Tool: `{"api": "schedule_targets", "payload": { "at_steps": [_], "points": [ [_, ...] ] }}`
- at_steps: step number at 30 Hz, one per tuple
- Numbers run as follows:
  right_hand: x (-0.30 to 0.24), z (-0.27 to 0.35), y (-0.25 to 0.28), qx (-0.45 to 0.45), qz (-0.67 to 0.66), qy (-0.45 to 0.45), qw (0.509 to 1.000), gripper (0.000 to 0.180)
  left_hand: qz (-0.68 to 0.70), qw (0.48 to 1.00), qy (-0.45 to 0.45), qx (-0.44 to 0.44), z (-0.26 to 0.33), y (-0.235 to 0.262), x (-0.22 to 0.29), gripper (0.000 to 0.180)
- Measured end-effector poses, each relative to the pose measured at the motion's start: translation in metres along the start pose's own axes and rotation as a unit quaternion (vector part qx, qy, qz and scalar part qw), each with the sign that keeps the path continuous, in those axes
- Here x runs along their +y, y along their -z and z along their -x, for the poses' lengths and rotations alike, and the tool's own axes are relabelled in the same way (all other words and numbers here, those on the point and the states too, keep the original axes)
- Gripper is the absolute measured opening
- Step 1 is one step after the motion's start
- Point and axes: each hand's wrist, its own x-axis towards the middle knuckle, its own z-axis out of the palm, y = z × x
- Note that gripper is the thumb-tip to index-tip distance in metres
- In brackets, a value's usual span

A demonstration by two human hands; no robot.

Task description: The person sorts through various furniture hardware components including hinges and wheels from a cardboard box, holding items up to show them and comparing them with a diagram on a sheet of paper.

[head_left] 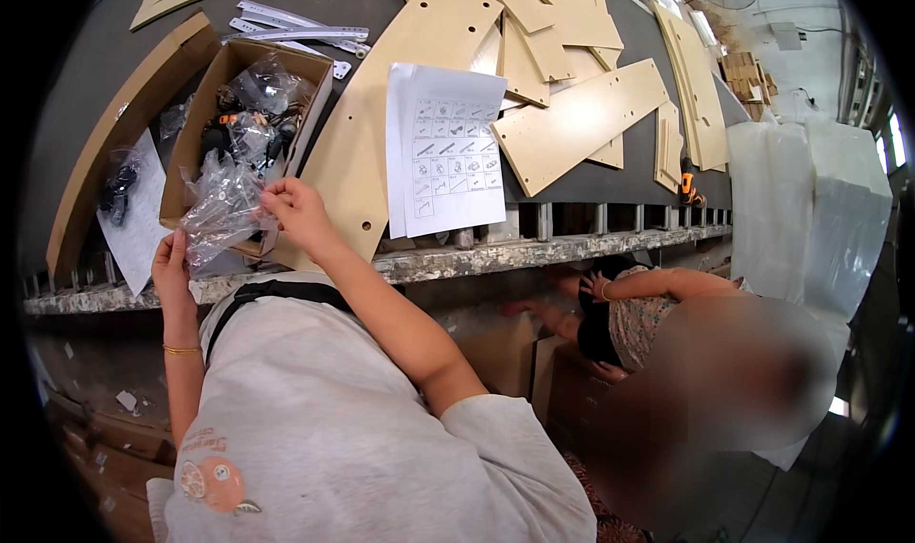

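Note:
A clear plastic bag (217, 211) is stretched between my two hands over the near end of a cardboard box. My left hand (173, 265) pinches its lower left edge. On the other side my right hand (297, 213) grips the bag with fingers pressed together. What the bag holds is hard to make out through the shiny film. The open cardboard box (198, 114) contains several more clear bags of dark and orange small parts (250, 128). To its left, a small bag of black parts (120, 192) rests on a printed sheet (145, 233).
White metal drawer slides (295, 33) lie behind the box. Printed instruction sheets (446, 147) and pale drilled wooden panels (581, 123) cover much of the table. An orange-black power drill (688, 185) lies near the right edge. Another person (658, 319) is at the right, beside wrapped white stacks (805, 209).

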Motion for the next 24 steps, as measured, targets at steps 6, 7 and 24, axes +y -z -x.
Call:
{"api": "schedule_targets", "payload": {
  "at_steps": [6, 7, 24],
  "points": [
    [0.011, -0.009, 0.009, 0.000, 0.021, 0.038, 0.999, 0.013, -0.169, 0.978, -0.121, -0.004, 0.007, -0.007, 0.016, 0.031],
    [0.013, -0.010, 0.010, 0.002, 0.029, 0.047, 0.998, 0.013, -0.251, 0.947, -0.201, 0.018, 0.014, -0.012, 0.024, 0.040],
    [-0.009, 0.017, -0.016, -0.109, 0.135, 0.069, 0.982, 0.011, -0.490, 0.778, -0.390, -0.049, 0.056, -0.067, 0.016, 0.093]
  ]
}}
